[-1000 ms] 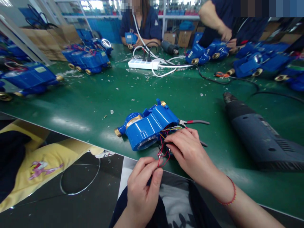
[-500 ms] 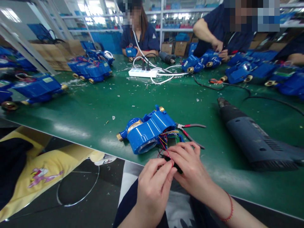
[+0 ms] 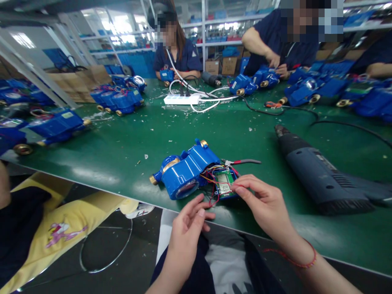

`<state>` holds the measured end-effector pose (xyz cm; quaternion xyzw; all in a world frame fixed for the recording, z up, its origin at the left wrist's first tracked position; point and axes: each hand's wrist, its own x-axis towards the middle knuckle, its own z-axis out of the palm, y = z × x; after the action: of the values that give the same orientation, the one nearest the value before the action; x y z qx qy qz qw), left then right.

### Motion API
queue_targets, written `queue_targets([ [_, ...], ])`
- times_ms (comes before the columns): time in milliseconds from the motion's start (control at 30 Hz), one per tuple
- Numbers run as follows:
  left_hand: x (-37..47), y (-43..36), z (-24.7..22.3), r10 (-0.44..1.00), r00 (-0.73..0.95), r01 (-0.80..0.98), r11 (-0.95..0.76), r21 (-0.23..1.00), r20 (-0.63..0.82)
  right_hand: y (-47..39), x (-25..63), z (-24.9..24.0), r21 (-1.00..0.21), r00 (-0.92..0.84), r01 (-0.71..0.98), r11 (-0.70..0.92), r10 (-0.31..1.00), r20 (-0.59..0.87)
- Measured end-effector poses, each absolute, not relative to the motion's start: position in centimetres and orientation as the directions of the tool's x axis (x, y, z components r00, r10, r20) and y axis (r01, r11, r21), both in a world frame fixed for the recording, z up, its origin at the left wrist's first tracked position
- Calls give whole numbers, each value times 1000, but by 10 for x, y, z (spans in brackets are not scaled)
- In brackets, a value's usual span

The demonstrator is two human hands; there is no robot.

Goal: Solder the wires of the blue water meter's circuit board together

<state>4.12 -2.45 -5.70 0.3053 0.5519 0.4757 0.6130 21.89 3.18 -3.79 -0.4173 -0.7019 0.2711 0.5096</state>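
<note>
As R hand [image 3: 265,200] pinches red wire [image 3: 227,183] by LCD [image 3: 225,189], L hand [image 3: 186,230] w/ wide grip, near blue meter [image 3: 190,170]

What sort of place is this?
Probably an assembly workshop or factory floor. A blue meter-like unit sits beside a wired green circuit board; similar blue units with brass ends stand on the glossy green worktable; people in navy shirts handle more across it.

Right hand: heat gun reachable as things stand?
Probably yes: the heat gun lies to the right of the right hand, with nothing visible blocking the way. The hand seems to pinch a red wire, likely needing release first.
</note>
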Motion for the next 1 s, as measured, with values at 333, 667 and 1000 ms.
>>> queue_targets([
  [333,67,-8,-40,840,-63,-625,387,678,-538,30,220,-35,-813,-149,292,504,863,482],
  [667,69,-30,-67,943,-302,-99,115,988,-140,34,220,-37,-856,-128,263,446,895,427],
  [1000,56,-22,-68,939,-278,-175,158,972,-203,32,212,-38,-865,-109,262,429,903,415],
])
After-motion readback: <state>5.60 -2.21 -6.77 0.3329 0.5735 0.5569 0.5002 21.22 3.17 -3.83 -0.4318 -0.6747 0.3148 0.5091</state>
